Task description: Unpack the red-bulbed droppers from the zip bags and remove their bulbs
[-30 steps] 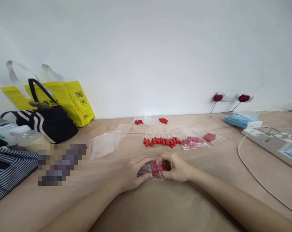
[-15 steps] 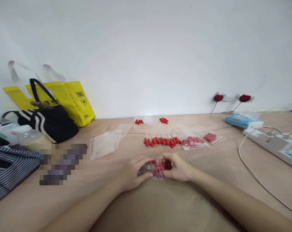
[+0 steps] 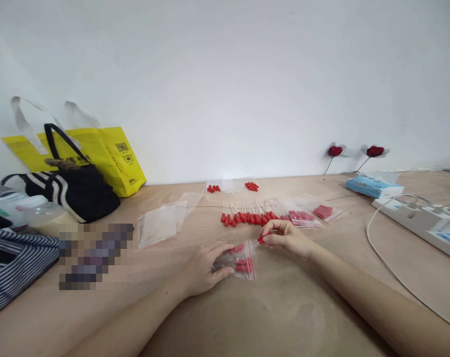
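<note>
My left hand [image 3: 210, 265] is closed on a small clear zip bag [image 3: 251, 271], its thumb and fingers on either side of the bag. Inside show several red heads, pointing toward the bag's red-edged mouth on the right. Just beyond that mouth, my right hand [image 3: 286, 239] pinches a red-tipped stick [image 3: 261, 240] by its red head. The stick's pale end points toward the bag mouth; whether it enters cannot be made out. Behind my hands lies a row of loose red-tipped sticks [image 3: 247, 218], red heads toward me.
Right of the row lie filled zip bags [image 3: 302, 217]. Flat zip bags [image 3: 158, 226] lie to the left. Farther back is another bag [image 3: 230, 185] with red tips at both ends. A tissue pack [image 3: 373, 186] and power strip [image 3: 433, 223] stand right; bags [image 3: 124, 168] and jars [image 3: 49, 213] left.
My right hand has moved away from the bag's mouth, up and to the right, and now pinches a red-tipped stick. My left hand stays on the bag.
</note>
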`<state>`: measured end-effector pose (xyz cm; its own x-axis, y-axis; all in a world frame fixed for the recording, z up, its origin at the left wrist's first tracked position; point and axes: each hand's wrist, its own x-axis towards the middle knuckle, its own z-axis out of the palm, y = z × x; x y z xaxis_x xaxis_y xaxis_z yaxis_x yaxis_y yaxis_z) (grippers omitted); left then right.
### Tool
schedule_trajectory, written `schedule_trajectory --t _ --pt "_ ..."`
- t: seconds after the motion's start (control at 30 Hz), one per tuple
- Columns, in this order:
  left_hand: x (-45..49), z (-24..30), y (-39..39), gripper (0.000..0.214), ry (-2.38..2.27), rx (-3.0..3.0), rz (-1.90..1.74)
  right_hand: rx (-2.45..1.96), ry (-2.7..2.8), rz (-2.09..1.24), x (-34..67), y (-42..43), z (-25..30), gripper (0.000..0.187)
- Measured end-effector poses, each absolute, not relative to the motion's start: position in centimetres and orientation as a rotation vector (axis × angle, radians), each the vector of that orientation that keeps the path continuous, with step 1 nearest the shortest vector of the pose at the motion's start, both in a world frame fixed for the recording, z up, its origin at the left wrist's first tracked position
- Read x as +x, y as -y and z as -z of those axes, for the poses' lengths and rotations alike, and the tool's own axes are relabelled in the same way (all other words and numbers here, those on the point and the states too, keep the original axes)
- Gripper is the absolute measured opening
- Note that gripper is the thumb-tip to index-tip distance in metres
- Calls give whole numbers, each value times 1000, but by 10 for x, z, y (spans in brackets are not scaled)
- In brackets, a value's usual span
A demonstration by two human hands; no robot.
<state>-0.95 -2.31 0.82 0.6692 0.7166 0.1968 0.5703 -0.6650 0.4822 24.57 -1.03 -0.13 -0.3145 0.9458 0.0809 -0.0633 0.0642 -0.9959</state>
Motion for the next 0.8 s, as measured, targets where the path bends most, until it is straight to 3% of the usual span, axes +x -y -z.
schedule_trajectory --t 0.13,0.27,0.47,0.6,0.73,0.8 --pt "-12 -10 23 45 -999 2473 -544 -1049 1414 -1177 283 0 -22 23" --pt "-5 -17 18 30 -1074 2284 -781 -1027 1362 -860 284 2 -38 23" --pt "32 -31 4 25 -1014 1313 -812 -880 1674 -396 210 25 -22 6" --pt "44 -29 -1 10 -979 893 -859 -808 1825 -347 182 35 -7 5" --pt "30 -31 -23 9 -1182 1041 -882 -834 1869 -390 191 38 -2 18" --pt "18 -34 -44 12 -1263 1106 -885 -901 1858 -381 202 38 1 15"
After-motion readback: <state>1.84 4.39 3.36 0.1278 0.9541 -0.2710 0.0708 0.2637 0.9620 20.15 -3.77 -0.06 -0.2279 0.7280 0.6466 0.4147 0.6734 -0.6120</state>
